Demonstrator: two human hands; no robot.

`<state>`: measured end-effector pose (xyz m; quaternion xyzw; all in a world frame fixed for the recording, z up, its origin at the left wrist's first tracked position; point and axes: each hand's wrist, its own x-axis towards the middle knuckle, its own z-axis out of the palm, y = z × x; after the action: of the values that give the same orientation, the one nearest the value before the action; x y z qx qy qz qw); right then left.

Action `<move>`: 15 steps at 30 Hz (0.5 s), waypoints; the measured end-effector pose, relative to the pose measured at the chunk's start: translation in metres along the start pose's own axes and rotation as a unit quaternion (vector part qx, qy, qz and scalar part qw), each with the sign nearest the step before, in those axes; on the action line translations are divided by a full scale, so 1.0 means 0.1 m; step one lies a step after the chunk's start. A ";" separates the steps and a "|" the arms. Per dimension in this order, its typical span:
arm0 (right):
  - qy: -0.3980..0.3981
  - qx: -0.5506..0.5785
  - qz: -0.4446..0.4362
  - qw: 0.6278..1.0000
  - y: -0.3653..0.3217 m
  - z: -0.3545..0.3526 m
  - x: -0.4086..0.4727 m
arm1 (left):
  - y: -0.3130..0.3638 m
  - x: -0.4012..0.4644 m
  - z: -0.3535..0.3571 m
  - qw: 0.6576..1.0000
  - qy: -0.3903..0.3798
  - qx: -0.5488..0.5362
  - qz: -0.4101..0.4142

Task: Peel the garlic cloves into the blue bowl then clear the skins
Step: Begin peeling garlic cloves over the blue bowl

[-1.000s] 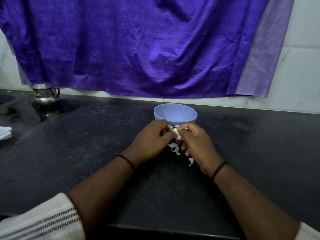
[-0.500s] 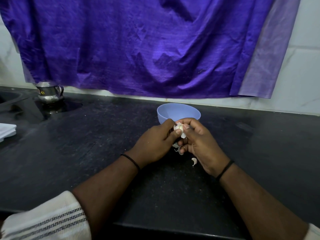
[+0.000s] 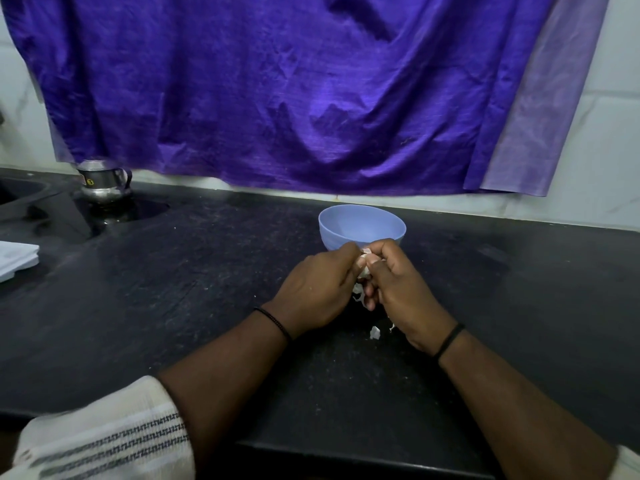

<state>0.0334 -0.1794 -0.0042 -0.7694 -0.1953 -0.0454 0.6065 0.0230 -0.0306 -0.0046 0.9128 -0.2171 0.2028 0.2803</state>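
Just before the round, smooth blue bowl, left hand and right hand pinch a papery garlic clove; curled white skins lie on the speckled black surface.

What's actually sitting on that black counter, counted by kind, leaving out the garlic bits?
Blue bowl: 1
Steel jug: 1
Folded white cloth: 1
Total: 3

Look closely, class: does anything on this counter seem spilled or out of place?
Only small bits of garlic skin lie loose on the black counter under the hands, short of the blue bowl. Nothing else stands out.
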 end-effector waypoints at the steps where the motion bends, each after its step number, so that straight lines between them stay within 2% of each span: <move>1: 0.000 -0.012 0.000 1.000 0.00 0.01 -0.01 | 0.00 0.00 0.01 1.000 0.003 0.011 0.005; 7: 0.008 0.002 0.012 1.000 -0.01 0.05 -0.06 | 0.02 0.00 0.05 0.998 0.045 0.040 0.012; 11: 0.012 0.030 0.020 0.999 0.00 0.01 -0.02 | 0.00 0.01 0.04 0.997 0.074 -0.025 -0.023; 15: 0.028 0.037 0.031 0.998 -0.01 -0.03 0.01 | -0.06 0.03 0.02 0.995 0.083 -0.040 -0.050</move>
<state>0.0347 -0.1822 -0.0024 -0.7504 -0.1556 -0.0412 0.6411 0.0291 -0.0285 -0.0075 0.8905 -0.1556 0.2545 0.3437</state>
